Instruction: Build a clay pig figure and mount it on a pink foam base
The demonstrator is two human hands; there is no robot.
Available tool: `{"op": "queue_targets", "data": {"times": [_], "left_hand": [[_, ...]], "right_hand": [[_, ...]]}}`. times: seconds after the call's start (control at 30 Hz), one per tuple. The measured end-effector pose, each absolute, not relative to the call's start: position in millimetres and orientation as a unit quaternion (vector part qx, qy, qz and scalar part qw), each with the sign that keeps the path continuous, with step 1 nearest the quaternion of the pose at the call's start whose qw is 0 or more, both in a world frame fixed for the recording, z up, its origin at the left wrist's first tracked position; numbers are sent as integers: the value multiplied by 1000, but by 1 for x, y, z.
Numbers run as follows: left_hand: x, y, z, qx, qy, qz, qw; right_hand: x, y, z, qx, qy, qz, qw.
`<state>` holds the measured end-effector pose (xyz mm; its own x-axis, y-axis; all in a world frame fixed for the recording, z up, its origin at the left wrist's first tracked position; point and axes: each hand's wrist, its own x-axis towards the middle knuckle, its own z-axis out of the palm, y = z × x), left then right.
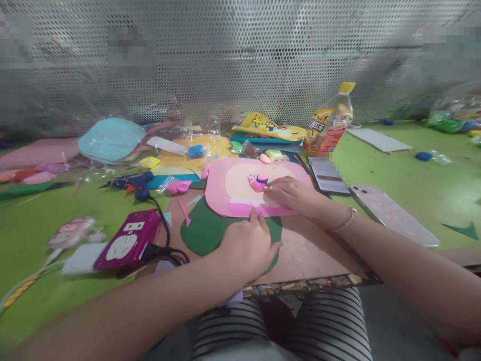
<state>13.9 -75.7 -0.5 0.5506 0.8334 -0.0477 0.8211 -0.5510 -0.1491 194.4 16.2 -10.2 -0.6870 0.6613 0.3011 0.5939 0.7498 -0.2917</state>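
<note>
My right hand lies over a pink rounded sheet, its fingertips closed at the edge of a small modelling-clay snail. The snail has a pink body and a pink-and-blue coiled shell, and sits on the cream panel of the sheet. A bright pink strip runs under that panel. My left hand rests on a dark green foam piece, with fingers stretched to the pink sheet's lower edge and the thumb apart. Nothing shows in its grip; its underside is hidden.
Left stand a glue gun, a magenta power box with cords, and a white charger. Phones lie right. Behind are a tilted snack bottle, yellow decorated piece and mesh wall.
</note>
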Motion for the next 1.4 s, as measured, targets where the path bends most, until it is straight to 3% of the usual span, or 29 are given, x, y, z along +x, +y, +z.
{"op": "queue_targets", "data": {"times": [0.2, 0.5, 0.97, 1.27, 1.4], "left_hand": [[14, -76, -1, -879, -470, 50, 56], [14, -76, 2, -880, -470, 49, 52], [3, -63, -4, -871, -483, 2, 88], [2, -54, 5, -859, -507, 40, 67], [1, -53, 2, -858, -511, 30, 54]], "right_hand": [[198, 21, -16, -336, -919, 42, 204], [195, 13, -10, -349, -898, 81, 254], [193, -7, 3, -326, -937, 53, 113], [197, -12, -1, -305, -946, -106, 17], [199, -13, 1, -313, -943, -111, 6]]}}
